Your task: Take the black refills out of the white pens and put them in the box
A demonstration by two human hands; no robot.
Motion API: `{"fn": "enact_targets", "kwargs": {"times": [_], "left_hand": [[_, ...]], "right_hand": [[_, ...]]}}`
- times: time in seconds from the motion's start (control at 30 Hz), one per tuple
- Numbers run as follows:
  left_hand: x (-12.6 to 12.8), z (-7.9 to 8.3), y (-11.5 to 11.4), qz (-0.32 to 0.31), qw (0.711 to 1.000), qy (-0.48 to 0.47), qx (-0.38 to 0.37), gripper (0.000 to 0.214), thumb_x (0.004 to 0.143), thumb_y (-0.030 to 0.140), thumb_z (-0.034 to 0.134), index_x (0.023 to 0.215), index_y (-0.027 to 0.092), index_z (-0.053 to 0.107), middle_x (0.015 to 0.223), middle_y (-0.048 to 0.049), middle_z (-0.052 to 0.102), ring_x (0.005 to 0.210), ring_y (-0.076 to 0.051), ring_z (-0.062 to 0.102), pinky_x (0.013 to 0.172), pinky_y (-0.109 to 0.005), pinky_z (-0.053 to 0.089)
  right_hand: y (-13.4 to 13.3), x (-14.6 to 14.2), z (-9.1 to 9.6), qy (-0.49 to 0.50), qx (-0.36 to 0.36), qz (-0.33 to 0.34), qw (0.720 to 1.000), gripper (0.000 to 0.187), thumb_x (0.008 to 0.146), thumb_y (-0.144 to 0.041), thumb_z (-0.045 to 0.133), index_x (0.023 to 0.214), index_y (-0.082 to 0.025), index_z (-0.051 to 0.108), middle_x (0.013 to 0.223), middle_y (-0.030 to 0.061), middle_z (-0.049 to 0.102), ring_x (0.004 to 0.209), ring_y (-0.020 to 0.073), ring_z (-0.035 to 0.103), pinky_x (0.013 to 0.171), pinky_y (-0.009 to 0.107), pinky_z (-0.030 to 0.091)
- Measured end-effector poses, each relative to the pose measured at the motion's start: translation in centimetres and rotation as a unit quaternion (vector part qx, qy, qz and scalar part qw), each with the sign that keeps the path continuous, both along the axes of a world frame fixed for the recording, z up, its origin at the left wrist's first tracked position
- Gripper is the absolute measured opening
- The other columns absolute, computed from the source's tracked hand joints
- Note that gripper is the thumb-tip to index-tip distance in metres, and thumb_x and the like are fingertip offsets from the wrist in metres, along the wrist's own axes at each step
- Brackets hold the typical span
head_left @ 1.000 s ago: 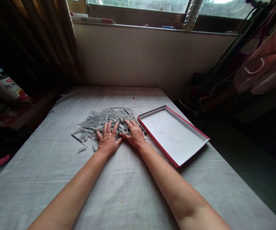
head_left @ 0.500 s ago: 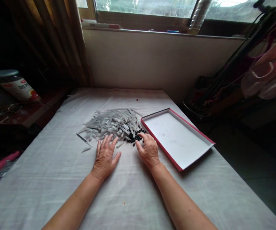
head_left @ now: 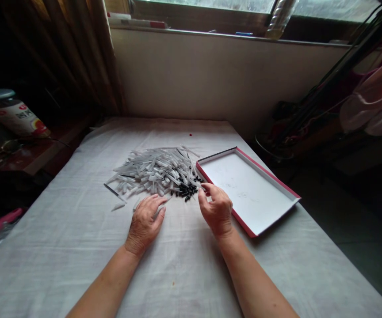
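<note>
A heap of clear and whitish plastic pen parts [head_left: 151, 170], thin tubes and short caps, lies on the cloth-covered table. At its near right edge is a cluster of small black plugs [head_left: 187, 190]. My left hand [head_left: 146, 223] rests on the cloth just below the heap, fingers bent and thumb apart, close to a small pale piece. Right of the black plugs, my right hand [head_left: 216, 211] has its thumb and index fingertip drawn close together; what they hold, if anything, is too small to make out. The red-edged white box lid [head_left: 254, 194] lies beside this hand.
A dark thin rod [head_left: 111, 191] and a pale cap [head_left: 118, 206] lie loose at the left of the heap. Farther back is a tiny red bit [head_left: 190, 134]. A labelled jar [head_left: 15, 112] stands on the side surface at left. Wall and window sill bound the far side.
My right hand has moved right, away from the black plugs toward the lid, its thumb and index closing. My left hand's fingers have bent and drawn slightly back. The view has tilted down a little.
</note>
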State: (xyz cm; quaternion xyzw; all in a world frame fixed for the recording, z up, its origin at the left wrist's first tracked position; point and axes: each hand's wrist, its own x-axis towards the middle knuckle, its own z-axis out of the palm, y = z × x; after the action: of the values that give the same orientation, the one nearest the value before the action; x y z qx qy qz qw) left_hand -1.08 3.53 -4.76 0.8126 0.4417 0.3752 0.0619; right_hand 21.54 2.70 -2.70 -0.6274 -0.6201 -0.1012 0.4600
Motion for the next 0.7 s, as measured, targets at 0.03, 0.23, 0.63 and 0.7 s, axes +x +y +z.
{"fn": "enact_targets", "kwargs": {"times": [0.03,0.23,0.63,0.7], "left_hand": [[0.0,0.1,-0.1,-0.003,1.0,-0.005,-0.009,0.023,0.092,0.026,0.052,0.109,0.02,0.067,0.105,-0.0068,0.075,0.108,-0.023,0.065,0.098,-0.042,0.05],[0.3,0.8,-0.6,-0.032,0.988,-0.094,-0.121,0.027,0.091,0.034,0.053,0.105,0.021,0.072,0.096,-0.0078,0.077,0.09,-0.021,0.07,0.087,-0.036,0.054],[0.4,2.4,-0.3,0.047,0.74,-0.571,-0.353,0.049,0.07,0.061,0.072,0.087,0.018,0.058,0.065,0.003,0.065,0.057,-0.012,0.064,0.052,-0.021,0.049],[0.4,2.3,-0.3,0.034,0.736,-0.578,-0.352,0.046,0.073,0.061,0.07,0.087,0.019,0.058,0.052,0.0093,0.051,0.041,-0.007,0.05,0.043,-0.017,0.04]], "right_hand": [[-0.7,0.3,0.6,0.013,0.024,0.001,1.0,0.015,0.088,-0.024,0.056,0.092,-0.017,0.069,0.077,0.0049,0.073,0.065,0.0171,0.064,0.072,0.03,0.05],[-2.8,-0.6,2.0,0.252,0.001,0.049,0.966,0.012,0.086,-0.028,0.059,0.092,-0.02,0.067,0.08,0.005,0.074,0.069,0.0183,0.069,0.068,0.031,0.055],[-0.5,-3.5,0.1,0.159,-0.213,0.204,0.942,0.02,0.086,-0.032,0.057,0.078,-0.022,0.072,0.074,0.0019,0.074,0.066,0.0164,0.066,0.065,0.026,0.05],[1.0,-2.3,-0.1,0.116,-0.198,0.099,0.968,0.019,0.086,-0.029,0.057,0.082,-0.022,0.074,0.081,0.0042,0.075,0.074,0.0191,0.068,0.07,0.029,0.05]]}}
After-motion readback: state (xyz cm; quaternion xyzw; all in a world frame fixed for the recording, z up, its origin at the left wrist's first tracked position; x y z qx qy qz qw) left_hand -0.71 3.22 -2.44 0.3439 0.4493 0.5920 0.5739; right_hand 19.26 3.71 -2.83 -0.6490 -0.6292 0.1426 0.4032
